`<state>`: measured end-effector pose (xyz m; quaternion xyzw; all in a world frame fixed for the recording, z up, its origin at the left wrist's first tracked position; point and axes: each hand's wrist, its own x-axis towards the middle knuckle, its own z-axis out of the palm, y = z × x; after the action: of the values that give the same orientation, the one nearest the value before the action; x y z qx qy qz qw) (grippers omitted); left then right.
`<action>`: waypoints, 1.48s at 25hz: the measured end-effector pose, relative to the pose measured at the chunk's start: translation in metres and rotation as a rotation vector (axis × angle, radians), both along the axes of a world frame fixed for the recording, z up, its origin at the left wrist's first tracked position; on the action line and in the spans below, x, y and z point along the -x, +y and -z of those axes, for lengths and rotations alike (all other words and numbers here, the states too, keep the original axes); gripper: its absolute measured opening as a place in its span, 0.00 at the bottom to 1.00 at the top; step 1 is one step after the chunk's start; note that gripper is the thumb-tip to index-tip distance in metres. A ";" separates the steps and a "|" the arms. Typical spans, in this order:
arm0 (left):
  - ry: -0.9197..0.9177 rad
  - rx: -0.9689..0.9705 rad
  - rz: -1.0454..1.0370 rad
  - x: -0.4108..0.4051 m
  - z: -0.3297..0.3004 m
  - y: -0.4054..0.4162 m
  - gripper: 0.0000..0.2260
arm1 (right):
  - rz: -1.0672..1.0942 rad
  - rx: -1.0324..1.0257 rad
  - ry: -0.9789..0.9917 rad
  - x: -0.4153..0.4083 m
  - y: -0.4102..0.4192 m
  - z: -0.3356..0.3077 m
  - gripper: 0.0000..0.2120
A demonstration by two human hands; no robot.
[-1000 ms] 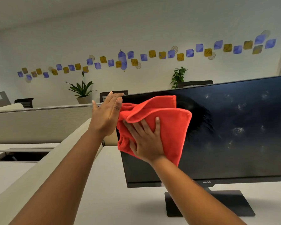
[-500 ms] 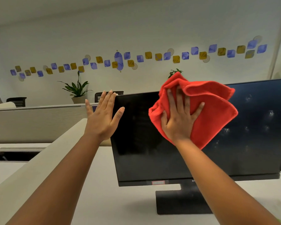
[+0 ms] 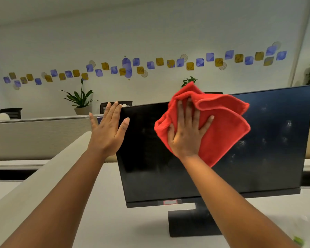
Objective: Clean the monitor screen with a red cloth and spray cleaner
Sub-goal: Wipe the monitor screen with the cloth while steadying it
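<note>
Monitor (image 3: 168, 176) stood on its dark base (image 3: 190, 222) on the pale desk (image 3: 115, 221), screen facing the wearer, tilted in frame with the right end higher. Right hand (image 3: 186, 133) lay flat, fingers spread, pressing a bunched red cloth (image 3: 222, 133) against the upper middle of the screen; top fold of the cloth rose just above the monitor's top edge. Cloth was pinned under the palm rather than gripped in a fist. Left hand (image 3: 107, 129) was open and empty, fingers together and pointing up, set against the monitor's upper left corner, thumb out over the bezel. Screen left of the cloth looked dark and mostly plain; screen right of it carried pale spray spots (image 3: 268, 136). Small green blur (image 3: 298, 240) at bottom right corner, not identifiable. Potted plant (image 3: 81, 101) stood behind a partition.
</note>
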<state>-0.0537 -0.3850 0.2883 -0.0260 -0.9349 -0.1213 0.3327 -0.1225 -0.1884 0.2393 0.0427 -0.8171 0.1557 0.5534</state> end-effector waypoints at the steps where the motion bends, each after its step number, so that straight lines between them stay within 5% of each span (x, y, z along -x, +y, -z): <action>1: 0.004 -0.010 0.010 0.000 0.000 0.002 0.31 | -0.015 -0.075 0.002 -0.002 -0.011 0.005 0.30; 8: 0.013 0.008 -0.006 -0.002 0.000 0.000 0.31 | -0.160 -0.473 0.026 -0.012 -0.041 0.035 0.32; 22: 0.028 0.088 -0.189 0.002 0.003 0.019 0.34 | -0.038 -0.051 -0.008 0.007 0.097 0.007 0.26; 28: 0.179 0.163 -0.026 0.012 -0.005 0.089 0.31 | -0.078 -0.067 0.068 -0.002 0.113 -0.004 0.22; 37: 0.157 0.185 0.115 0.047 -0.007 0.159 0.34 | -0.085 -0.268 0.001 0.008 0.120 -0.003 0.26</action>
<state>-0.1010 -0.2260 0.2958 -0.1193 -0.9100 -0.0511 0.3937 -0.1301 -0.0683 0.2426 0.1508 -0.8279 0.0684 0.5359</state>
